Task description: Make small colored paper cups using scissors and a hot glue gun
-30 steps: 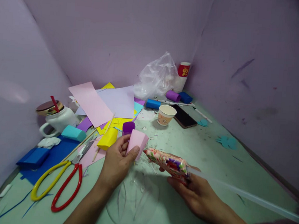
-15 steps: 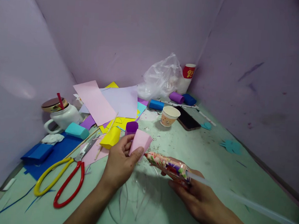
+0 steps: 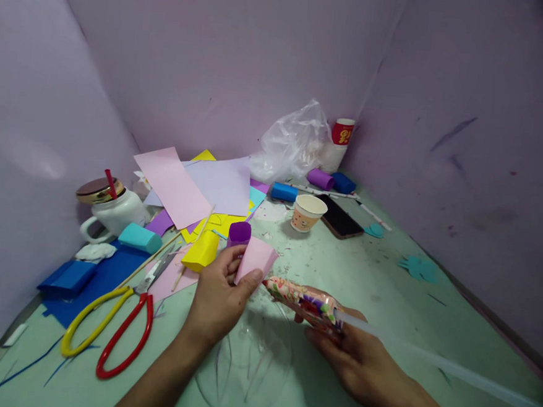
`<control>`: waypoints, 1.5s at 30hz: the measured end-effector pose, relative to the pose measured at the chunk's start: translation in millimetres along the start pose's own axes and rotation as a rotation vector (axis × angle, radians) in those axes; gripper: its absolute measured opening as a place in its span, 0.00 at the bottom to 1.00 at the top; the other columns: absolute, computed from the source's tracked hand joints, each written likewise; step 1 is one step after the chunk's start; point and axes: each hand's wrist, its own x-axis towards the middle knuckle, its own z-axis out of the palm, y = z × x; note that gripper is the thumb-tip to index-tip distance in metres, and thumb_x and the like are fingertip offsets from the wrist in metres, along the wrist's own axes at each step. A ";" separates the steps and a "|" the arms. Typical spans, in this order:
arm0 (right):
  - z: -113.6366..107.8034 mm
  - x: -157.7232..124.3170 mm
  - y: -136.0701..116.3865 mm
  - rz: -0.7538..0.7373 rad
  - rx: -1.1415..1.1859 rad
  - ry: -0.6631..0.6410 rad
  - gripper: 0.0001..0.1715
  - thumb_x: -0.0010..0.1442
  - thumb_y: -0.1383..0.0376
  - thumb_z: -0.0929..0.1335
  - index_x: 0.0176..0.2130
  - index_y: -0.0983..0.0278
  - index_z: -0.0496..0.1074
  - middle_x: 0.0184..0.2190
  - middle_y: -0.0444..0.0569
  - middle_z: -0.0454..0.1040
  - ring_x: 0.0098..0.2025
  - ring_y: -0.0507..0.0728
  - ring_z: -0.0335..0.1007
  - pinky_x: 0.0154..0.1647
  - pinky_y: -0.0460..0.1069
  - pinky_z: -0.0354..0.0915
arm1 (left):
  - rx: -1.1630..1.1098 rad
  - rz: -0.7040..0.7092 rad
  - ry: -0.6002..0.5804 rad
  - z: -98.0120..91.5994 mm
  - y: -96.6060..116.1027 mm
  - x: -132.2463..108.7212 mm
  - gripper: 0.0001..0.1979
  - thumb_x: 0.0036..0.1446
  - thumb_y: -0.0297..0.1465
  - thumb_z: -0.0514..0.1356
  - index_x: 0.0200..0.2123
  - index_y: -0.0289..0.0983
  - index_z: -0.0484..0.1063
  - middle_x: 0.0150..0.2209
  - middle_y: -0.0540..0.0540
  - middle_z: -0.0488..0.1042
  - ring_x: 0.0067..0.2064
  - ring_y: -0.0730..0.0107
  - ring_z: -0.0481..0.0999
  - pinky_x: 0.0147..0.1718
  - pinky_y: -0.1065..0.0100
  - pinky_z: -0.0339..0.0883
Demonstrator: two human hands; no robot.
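My left hand (image 3: 223,290) is closed on a pink paper piece (image 3: 257,261), thumb on its near side. In my right hand (image 3: 354,352) is a flower-patterned hot glue gun (image 3: 304,299), with a long clear glue stick (image 3: 428,357) running out of its back to the right. The gun's nozzle points left at the lower right edge of the pink paper; whether they touch I cannot tell. Just behind my left fingers stands a purple paper tube (image 3: 239,233), and a yellow paper tube (image 3: 202,251) lies to their left. Below both hands is a clear round plate (image 3: 245,375).
Scissors (image 3: 141,300) with yellow and red handles lie at left, near a white mug (image 3: 119,211) and a turquoise paper tube (image 3: 140,238). Behind are loose paper sheets (image 3: 173,187), a paper cup (image 3: 308,213), a phone (image 3: 342,219) and a plastic bag (image 3: 294,143). Walls enclose the table.
Almost nothing differs. Both hands, the pink paper and the glue gun hold nearly the same position; the whole view has shifted very slightly.
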 end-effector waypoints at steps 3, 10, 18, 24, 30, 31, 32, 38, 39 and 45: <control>0.5 -1.0 -1.3 0.017 0.028 0.004 0.24 0.64 0.65 0.61 0.58 0.57 0.65 0.52 0.51 0.73 0.50 0.60 0.72 0.50 0.52 0.69 | -0.007 0.004 0.009 -0.3 -0.7 0.9 0.22 0.45 0.35 0.63 0.45 0.33 0.69 0.43 0.39 0.79 0.44 0.59 0.79 0.40 0.64 0.73; -0.9 -3.2 -2.6 0.039 0.039 0.042 0.21 0.63 0.62 0.61 0.55 0.58 0.68 0.44 0.52 0.76 0.39 0.59 0.75 0.40 0.50 0.72 | -0.015 -0.029 0.036 -1.0 4.9 1.0 0.23 0.42 0.36 0.65 0.43 0.33 0.70 0.39 0.39 0.80 0.42 0.56 0.79 0.37 0.64 0.74; -1.6 1.7 -7.7 0.003 0.033 0.027 0.23 0.62 0.66 0.61 0.56 0.57 0.68 0.49 0.52 0.75 0.42 0.60 0.75 0.43 0.51 0.73 | -0.019 -0.047 0.004 0.4 2.3 0.8 0.24 0.43 0.36 0.64 0.44 0.32 0.68 0.40 0.39 0.80 0.41 0.59 0.80 0.37 0.65 0.74; -1.3 -0.7 -2.4 0.033 -0.061 -0.006 0.25 0.63 0.65 0.61 0.58 0.58 0.65 0.59 0.53 0.66 0.54 0.63 0.70 0.51 0.58 0.68 | -0.021 -0.040 -0.007 0.4 0.6 1.5 0.23 0.44 0.36 0.63 0.44 0.32 0.68 0.40 0.39 0.80 0.41 0.60 0.80 0.37 0.66 0.74; -2.9 -0.2 -1.6 0.042 -0.048 -0.049 0.26 0.65 0.63 0.59 0.61 0.58 0.61 0.64 0.53 0.58 0.61 0.62 0.61 0.58 0.58 0.62 | -0.021 -0.039 -0.009 -0.1 0.8 0.7 0.23 0.44 0.36 0.63 0.44 0.33 0.68 0.40 0.39 0.80 0.41 0.59 0.80 0.36 0.66 0.74; -3.0 0.0 -2.3 0.050 -0.045 -0.046 0.26 0.65 0.63 0.59 0.61 0.58 0.61 0.64 0.53 0.58 0.60 0.62 0.62 0.58 0.58 0.62 | -0.021 -0.040 -0.011 -0.2 0.9 0.6 0.23 0.44 0.36 0.63 0.44 0.33 0.68 0.40 0.39 0.80 0.41 0.59 0.80 0.36 0.66 0.74; -2.9 0.3 -3.1 0.054 -0.041 -0.039 0.25 0.65 0.62 0.59 0.61 0.58 0.61 0.64 0.53 0.58 0.60 0.62 0.62 0.58 0.58 0.62 | -0.021 -0.041 -0.012 -0.2 1.0 0.5 0.23 0.44 0.36 0.63 0.44 0.33 0.68 0.40 0.39 0.80 0.41 0.59 0.80 0.36 0.66 0.74; 0.7 0.1 -2.6 0.130 0.131 0.027 0.26 0.62 0.59 0.63 0.58 0.62 0.66 0.58 0.57 0.66 0.55 0.64 0.69 0.51 0.55 0.69 | -0.030 -0.037 0.002 0.1 0.8 -0.1 0.23 0.42 0.37 0.65 0.43 0.34 0.69 0.39 0.42 0.80 0.41 0.59 0.80 0.36 0.66 0.74; 0.7 -0.4 -1.8 0.161 0.174 0.039 0.25 0.61 0.59 0.64 0.57 0.62 0.66 0.56 0.56 0.69 0.53 0.64 0.71 0.49 0.54 0.70 | -0.034 -0.036 0.010 -0.1 0.2 0.1 0.23 0.43 0.37 0.65 0.43 0.34 0.69 0.39 0.42 0.80 0.41 0.59 0.80 0.36 0.66 0.74; -6.8 -0.1 -3.0 0.232 0.256 0.041 0.09 0.58 0.61 0.66 0.33 0.62 0.74 0.33 0.48 0.78 0.34 0.59 0.76 0.35 0.50 0.73 | -0.081 -0.046 0.060 -2.9 -8.8 5.6 0.28 0.42 0.41 0.66 0.45 0.33 0.70 0.40 0.38 0.80 0.43 0.55 0.79 0.38 0.62 0.74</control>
